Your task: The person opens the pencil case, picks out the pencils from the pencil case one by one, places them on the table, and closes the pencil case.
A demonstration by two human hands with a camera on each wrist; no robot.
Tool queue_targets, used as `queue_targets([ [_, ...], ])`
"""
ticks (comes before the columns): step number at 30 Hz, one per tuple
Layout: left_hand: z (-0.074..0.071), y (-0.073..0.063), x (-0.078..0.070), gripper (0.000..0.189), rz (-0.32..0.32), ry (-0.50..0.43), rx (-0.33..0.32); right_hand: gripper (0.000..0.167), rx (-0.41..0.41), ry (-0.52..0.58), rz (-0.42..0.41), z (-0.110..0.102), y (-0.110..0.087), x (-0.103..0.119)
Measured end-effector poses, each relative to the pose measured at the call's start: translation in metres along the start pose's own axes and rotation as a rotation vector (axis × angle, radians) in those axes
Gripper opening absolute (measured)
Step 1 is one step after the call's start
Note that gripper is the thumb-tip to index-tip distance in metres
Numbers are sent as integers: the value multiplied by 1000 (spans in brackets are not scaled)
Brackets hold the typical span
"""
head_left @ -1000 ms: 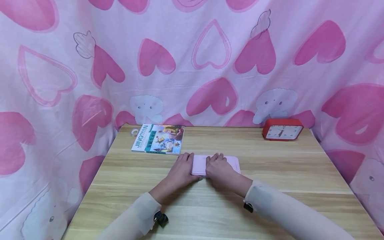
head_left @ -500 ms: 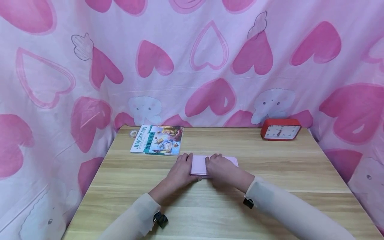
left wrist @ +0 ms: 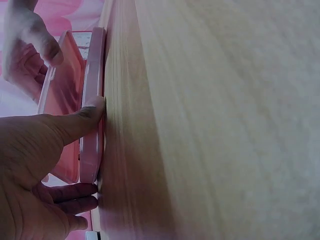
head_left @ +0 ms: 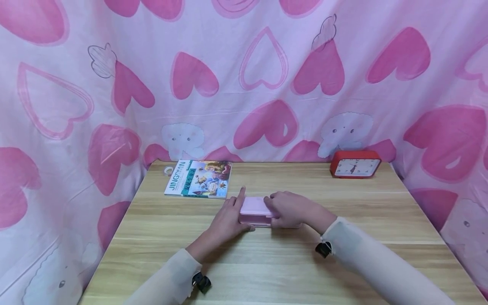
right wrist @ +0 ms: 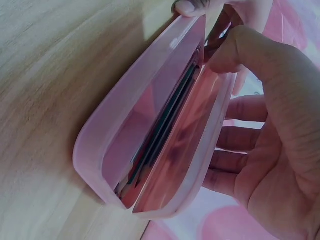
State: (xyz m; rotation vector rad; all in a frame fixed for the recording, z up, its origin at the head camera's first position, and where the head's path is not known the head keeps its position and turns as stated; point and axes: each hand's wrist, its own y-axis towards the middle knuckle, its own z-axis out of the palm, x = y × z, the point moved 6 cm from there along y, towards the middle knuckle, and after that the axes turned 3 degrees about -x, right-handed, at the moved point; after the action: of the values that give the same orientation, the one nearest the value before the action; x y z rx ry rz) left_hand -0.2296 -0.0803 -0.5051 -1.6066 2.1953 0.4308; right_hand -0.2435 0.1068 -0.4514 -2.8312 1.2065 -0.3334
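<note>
A pink pencil case (head_left: 256, 220) lies on the table, its lid (right wrist: 175, 170) tilted part way up. Several thin, dark pencil-like sticks (right wrist: 162, 127) show inside in the right wrist view. My left hand (head_left: 224, 219) holds the case's left end, thumb (left wrist: 85, 117) on the front wall and some fingers round the end; the index finger points away. With the thumb on the inner face and fingers behind the outer face, my right hand (head_left: 292, 209) pinches the raised lid. That hand hides the case's right part in the head view.
A picture book (head_left: 203, 178) lies at the back left, with a small white ring (head_left: 168, 170) beside it. A red clock (head_left: 355, 164) stands at the back right. Behind the wooden table (head_left: 263, 271) hangs a pink heart-print curtain (head_left: 213, 25).
The pencil case's lid has come up from shut. My right hand has turned and moved slightly right, now at the lid's edge. My left index finger has straightened; the left hand stays in place.
</note>
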Motion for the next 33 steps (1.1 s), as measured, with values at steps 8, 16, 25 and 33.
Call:
queue_targets([
  [8,-1,-3,4,117,-4,-29,17,52,18,41,9,0,0,-4],
  [16,-2,-6,3,122,15,-58,-34,59,-23,213,-15,-7,-7,-15],
  [25,-4,-5,-1,135,3,0,-130,43,-197,318,-20,-20,-13,-35],
  [33,-3,-9,-2,130,8,43,-170,44,-454,331,182,-29,-17,-51],
])
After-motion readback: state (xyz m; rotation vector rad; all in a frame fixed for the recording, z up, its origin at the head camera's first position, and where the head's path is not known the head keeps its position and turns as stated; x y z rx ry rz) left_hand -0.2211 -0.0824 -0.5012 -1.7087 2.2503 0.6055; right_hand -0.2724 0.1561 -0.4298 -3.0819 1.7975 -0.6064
